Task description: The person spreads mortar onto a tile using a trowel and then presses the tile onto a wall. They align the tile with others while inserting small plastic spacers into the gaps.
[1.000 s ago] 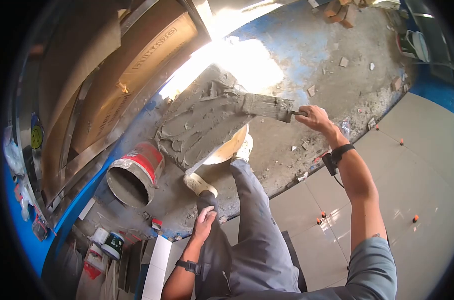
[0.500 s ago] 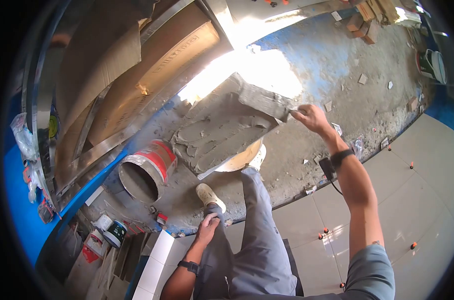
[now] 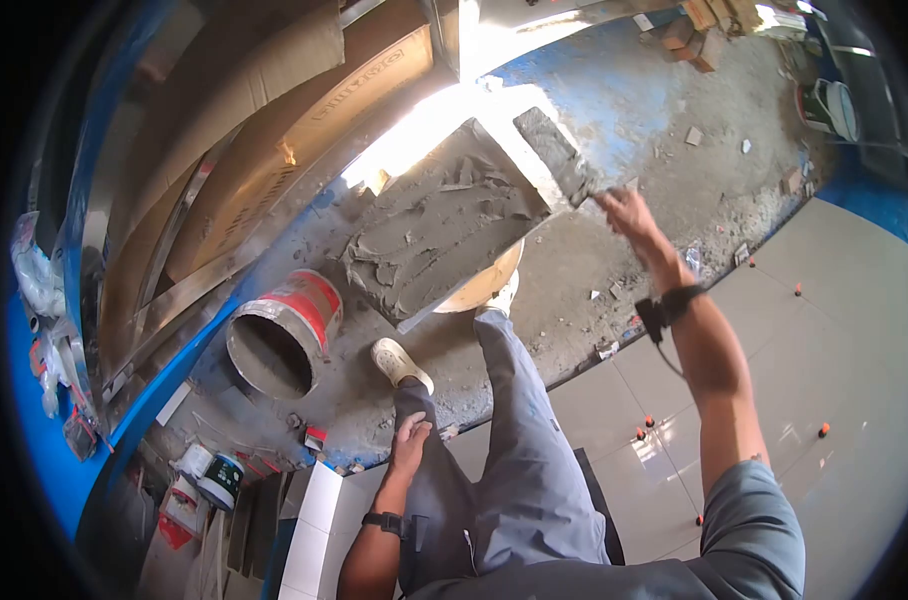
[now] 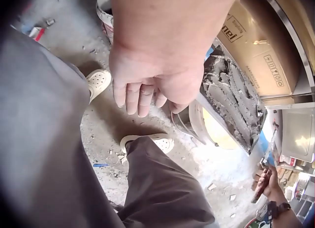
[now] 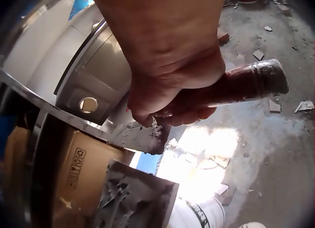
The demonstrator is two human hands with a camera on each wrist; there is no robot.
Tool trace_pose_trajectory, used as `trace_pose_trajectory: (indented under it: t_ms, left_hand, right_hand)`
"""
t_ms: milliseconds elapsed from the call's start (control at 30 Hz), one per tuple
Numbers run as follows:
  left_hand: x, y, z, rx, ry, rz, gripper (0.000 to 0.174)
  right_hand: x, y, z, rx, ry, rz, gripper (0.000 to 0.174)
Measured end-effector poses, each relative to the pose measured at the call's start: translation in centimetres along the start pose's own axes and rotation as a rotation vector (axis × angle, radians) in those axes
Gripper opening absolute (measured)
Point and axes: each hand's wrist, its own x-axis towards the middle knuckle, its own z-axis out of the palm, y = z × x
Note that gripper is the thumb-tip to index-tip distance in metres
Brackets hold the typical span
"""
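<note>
A square tile spread with wet grey mortar sits on a pale bucket in front of my feet. My right hand grips a trowel with a flat rectangular blade, held off the tile's right corner. In the right wrist view, my fingers wrap the trowel's reddish-brown handle, and mortar clings to the blade. My left hand is by my left knee and holds nothing. Its fingers hang loosely in the left wrist view.
A red and white bucket stands left of the tile, mortar on its inside. Cardboard boxes lean along the left. Tile chips litter the concrete floor. Laid tiles with orange-topped spacers extend to the right, and bricks lie farther back.
The trowel blade has lifted off the mortar and swung to the right, past the tile's edge. My right hand still grips it. My left hand stays by the knee.
</note>
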Motion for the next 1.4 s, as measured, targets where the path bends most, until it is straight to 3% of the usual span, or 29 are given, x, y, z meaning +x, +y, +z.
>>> trace_pose_trajectory:
  t_ms: [100, 267, 400, 500, 600, 700, 800, 833, 867, 900, 967, 1167, 1400]
  left_hand:
    - [0.7, -1.2, -2.2, 0.042, -0.027, 0.079, 0.042]
    - [2.8, -1.8, -7.4, 0.146, -0.104, 0.188, 0.043]
    - [5.3, -4.4, -14.1, 0.218, -0.161, 0.302, 0.040]
    - [5.0, -6.6, -21.2, 0.182, -0.115, 0.267, 0.041]
    - [5.0, -10.3, -29.1, 0.119, -0.036, 0.267, 0.041]
    - [5.5, -14.6, -36.6, 0.161, 0.019, 0.231, 0.042]
    - [5.1, -17.2, -40.2, 0.223, 0.054, 0.176, 0.040]
    - [5.2, -18.0, -40.8, 0.253, 0.063, 0.146, 0.039]
    - [5.5, -18.9, -40.9, 0.284, 0.069, 0.157, 0.038]
    - [5.6, -19.6, -40.6, 0.292, 0.065, 0.159, 0.038]
    - [6.3, -20.5, -39.3, 0.276, 0.023, 0.145, 0.038]
    - [4.7, -21.1, -33.5, 0.219, -0.144, 0.126, 0.042]
    - [4.0, -19.4, -33.8, 0.268, -0.160, 0.147, 0.046]
  right_hand:
    - [-7.4, -0.7, 4.2, 0.399, -0.094, 0.104, 0.030]
    - [-15.4, -3.9, 11.3, 0.686, -0.146, 0.297, 0.026]
    - [-19.7, -6.0, 19.6, 0.749, -0.108, 0.394, 0.025]
    - [-23.5, -6.6, 27.6, 0.625, -0.137, 0.380, 0.025]
    - [-26.7, -7.7, 34.8, 0.762, -0.113, 0.446, 0.023]
    - [-28.9, -8.5, 39.8, 0.835, -0.067, 0.419, 0.023]
    - [-29.9, -7.3, 43.6, 0.796, -0.002, 0.381, 0.024]
    - [-30.1, -6.5, 44.9, 0.759, 0.009, 0.347, 0.025]
    - [-30.0, -5.8, 46.6, 0.525, 0.106, 0.262, 0.033]
    - [-28.6, -1.2, 50.1, 0.267, 0.232, 0.151, 0.039]
    - [-27.4, 0.8, 54.1, 0.072, 0.332, 0.116, 0.032]
    - [-28.7, 0.2, 60.2, -0.007, 0.241, 0.233, 0.038]
    - [-36.4, -3.0, 55.6, -0.034, 0.180, 0.140, 0.041]
